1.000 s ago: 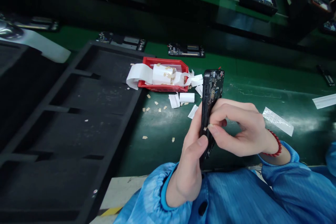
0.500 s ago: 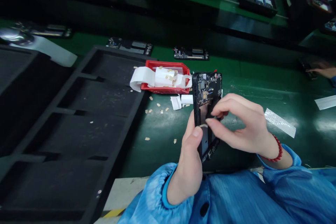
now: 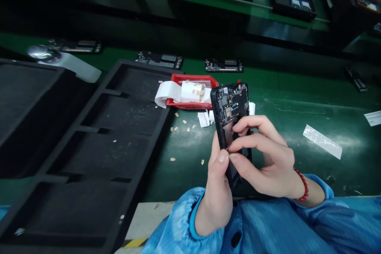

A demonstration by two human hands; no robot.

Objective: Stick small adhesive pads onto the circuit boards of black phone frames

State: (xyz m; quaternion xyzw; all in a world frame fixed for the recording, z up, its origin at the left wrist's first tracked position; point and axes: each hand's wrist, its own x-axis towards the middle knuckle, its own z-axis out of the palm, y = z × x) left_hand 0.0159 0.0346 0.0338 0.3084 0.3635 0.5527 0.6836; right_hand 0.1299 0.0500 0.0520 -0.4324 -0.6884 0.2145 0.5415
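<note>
An opened phone (image 3: 235, 103), with its circuit board showing on the upper part, is held tilted up in my left hand (image 3: 218, 184). My left thumb presses on its near-left edge, and the fingers go behind it. Over the phone's lower half reaches my right hand (image 3: 264, 158), a red bead bracelet on its wrist. Its thumb and index finger pinch together close to my left thumb. A tiny pale bit shows at those fingertips, too small to name. My right hand covers much of the phone's lower inside.
Beyond the phone is a red bin (image 3: 190, 107) with white paper rolls. Small tan pieces (image 3: 173, 159) lie scattered on the green bench. To the left stands a black compartment tray (image 3: 143, 158). More opened phones (image 3: 224, 66) lie behind; a clear strip (image 3: 323, 141) is at right.
My right hand has moved left and in toward my left thumb, its thumb and index finger closing at the phone's edge. The view has shifted slightly. A person's hand at far right is gone.
</note>
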